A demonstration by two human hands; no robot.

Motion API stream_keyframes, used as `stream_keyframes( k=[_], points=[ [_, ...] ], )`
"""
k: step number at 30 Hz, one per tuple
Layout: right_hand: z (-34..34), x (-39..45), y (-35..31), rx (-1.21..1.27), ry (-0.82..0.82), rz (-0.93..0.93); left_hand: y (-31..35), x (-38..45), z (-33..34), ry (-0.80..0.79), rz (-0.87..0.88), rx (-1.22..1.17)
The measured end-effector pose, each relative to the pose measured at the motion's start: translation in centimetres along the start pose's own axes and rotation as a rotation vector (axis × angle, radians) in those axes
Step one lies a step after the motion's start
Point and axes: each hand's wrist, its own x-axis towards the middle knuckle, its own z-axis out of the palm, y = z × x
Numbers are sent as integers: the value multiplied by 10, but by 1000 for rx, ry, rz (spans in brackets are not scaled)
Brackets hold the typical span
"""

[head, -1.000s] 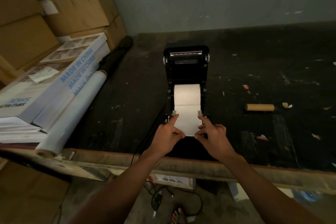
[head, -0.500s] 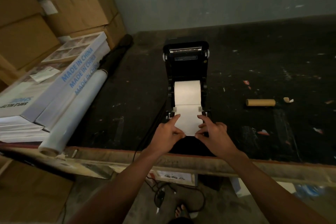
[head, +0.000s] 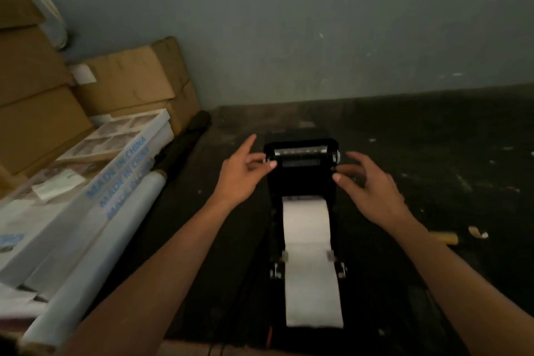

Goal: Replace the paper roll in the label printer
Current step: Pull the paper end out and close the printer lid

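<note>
left hand (head: 241, 173) and right hand (head: 368, 182) flank the raised printer lid (head: 302, 153) at twelve o'clock, fingers spread loosely, gripping nothing; contact can't be judged. paper roll (head: 305, 218) sits in the label printer (head: 302, 182), strip trailing toward six.

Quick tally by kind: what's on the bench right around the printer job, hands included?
Label printer: 1
Paper roll: 1
Empty cardboard core: 1
Hands: 2, left and right, at the open lid
Total: 5
</note>
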Motion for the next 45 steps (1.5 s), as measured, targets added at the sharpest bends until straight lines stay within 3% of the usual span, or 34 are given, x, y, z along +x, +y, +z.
stream_keyframes(
  k=[3,8,13,18,26,35,45],
  points=[
    [-3,59,-10,-7,30,49,8,60,-7,61,-2,77],
    [9,124,1,-118,19,203,-11,126,8,-16,-135,101],
    [30,142,23,-153,-66,370,-36,139,34,-59,-241,-14],
    [39,139,33,5,-39,482,-46,133,42,-22,-251,-82],
    [32,100,24,64,-54,413,-34,87,37,-21,-217,-116],
    [16,14,23,81,-217,290,-25,-23,33,-77,-365,-80],
    [23,-67,31,11,-263,221,-34,-105,44,-140,-274,18]
  ],
)
